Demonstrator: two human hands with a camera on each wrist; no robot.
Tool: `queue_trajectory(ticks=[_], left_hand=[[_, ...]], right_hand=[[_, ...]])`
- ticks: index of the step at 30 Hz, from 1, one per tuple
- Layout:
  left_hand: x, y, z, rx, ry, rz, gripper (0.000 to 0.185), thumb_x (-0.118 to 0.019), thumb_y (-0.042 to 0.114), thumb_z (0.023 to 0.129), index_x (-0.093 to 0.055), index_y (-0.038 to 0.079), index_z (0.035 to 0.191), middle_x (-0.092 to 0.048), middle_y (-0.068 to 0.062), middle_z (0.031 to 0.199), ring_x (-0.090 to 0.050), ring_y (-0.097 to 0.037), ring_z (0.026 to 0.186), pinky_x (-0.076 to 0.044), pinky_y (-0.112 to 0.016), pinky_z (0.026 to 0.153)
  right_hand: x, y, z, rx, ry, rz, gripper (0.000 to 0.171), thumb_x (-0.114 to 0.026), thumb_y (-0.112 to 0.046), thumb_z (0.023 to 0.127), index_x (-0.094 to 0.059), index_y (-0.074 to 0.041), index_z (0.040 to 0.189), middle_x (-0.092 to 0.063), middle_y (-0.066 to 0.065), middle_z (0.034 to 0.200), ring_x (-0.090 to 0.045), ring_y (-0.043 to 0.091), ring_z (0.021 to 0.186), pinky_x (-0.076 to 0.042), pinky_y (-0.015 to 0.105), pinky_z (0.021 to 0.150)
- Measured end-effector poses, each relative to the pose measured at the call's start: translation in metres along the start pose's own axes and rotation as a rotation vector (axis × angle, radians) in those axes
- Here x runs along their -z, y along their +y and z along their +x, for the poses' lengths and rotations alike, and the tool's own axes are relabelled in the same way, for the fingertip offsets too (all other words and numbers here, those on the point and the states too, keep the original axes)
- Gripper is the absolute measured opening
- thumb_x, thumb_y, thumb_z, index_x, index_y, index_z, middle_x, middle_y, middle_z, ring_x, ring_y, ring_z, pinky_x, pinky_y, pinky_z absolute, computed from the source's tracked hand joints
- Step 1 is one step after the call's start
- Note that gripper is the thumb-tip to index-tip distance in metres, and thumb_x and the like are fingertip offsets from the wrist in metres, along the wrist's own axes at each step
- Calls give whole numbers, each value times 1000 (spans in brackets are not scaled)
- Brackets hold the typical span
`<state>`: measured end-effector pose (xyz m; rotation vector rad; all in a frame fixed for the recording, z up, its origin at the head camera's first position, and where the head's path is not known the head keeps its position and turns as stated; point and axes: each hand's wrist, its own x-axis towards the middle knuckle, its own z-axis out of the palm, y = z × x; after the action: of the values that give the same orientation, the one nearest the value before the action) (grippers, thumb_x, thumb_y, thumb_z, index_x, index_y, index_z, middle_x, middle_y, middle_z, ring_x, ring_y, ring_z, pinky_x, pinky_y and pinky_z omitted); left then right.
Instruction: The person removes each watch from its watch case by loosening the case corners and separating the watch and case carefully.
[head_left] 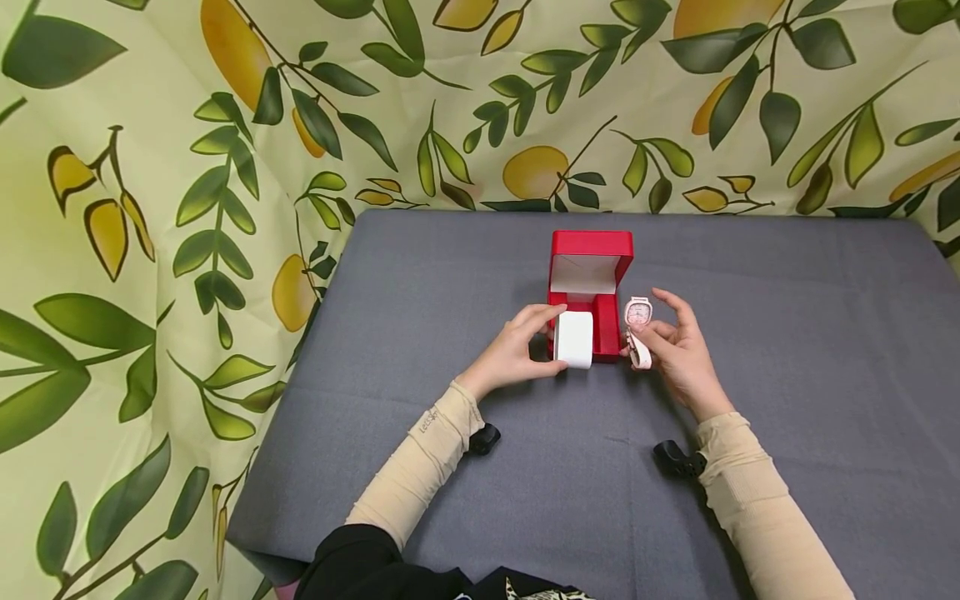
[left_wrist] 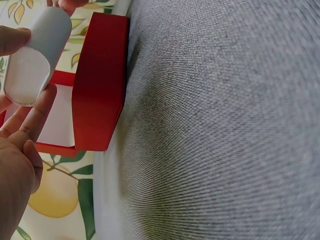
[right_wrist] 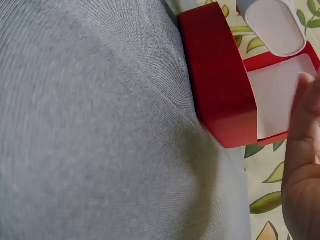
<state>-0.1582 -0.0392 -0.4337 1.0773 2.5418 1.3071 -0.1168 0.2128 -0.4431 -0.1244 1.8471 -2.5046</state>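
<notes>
White watch cushion (head_left: 575, 338): pinched end to end in my left hand (head_left: 517, 350), held just in front of the open red box (head_left: 589, 275), clear of its well. Pink watch (head_left: 638, 323): gripped by my right hand (head_left: 678, 354) beside the box, face up. Grey table (head_left: 450, 283) beneath.
</notes>
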Motion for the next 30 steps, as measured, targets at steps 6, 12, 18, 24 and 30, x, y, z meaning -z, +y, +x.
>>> queue_trajectory(ticks=[6, 12, 18, 24, 30], left_hand=[[-1, 0, 0, -7, 7, 8, 74, -78, 16, 72, -43, 6, 137, -48, -10, 129, -62, -16, 99, -37, -45, 93], [-1, -2, -2, 12, 2, 13, 74, -77, 18, 73, -42, 8, 138, -47, -9, 131, -61, -15, 99, -37, -46, 94], [0, -3, -4, 24, 17, 12, 75, -78, 18, 73, -42, 9, 138, -47, -9, 130, -62, -17, 99, -36, -49, 93], [-1, -3, -3, 2, 19, 19, 75, -78, 18, 73, -42, 9, 138, -48, -10, 129, -63, -16, 97, -37, -49, 92], [-2, -3, -3, -14, 15, 20, 74, -78, 17, 73, -42, 8, 137, -48, -10, 129, -63, -17, 97, -38, -46, 92]], right_hand=[[3, 2, -3, 83, 44, -14, 48, -53, 8, 88, -41, -17, 127, -69, 2, 80, -66, 14, 57, -52, 26, 48], [8, 4, -2, 105, 37, -2, 41, -52, 4, 90, -46, -11, 128, -63, 4, 96, -69, 16, 65, -55, 25, 55], [18, 2, 0, 61, -16, 27, 52, -52, 9, 89, -40, -11, 136, -56, 6, 101, -69, 18, 73, -57, 28, 64], [37, -2, -3, -8, -85, -14, 66, -53, 14, 85, -33, -13, 141, -53, 6, 102, -71, 20, 77, -57, 28, 66], [56, -7, -3, -117, -59, -309, 68, -63, 5, 83, -35, -17, 141, -51, 0, 101, -69, 7, 76, -55, 22, 63]])
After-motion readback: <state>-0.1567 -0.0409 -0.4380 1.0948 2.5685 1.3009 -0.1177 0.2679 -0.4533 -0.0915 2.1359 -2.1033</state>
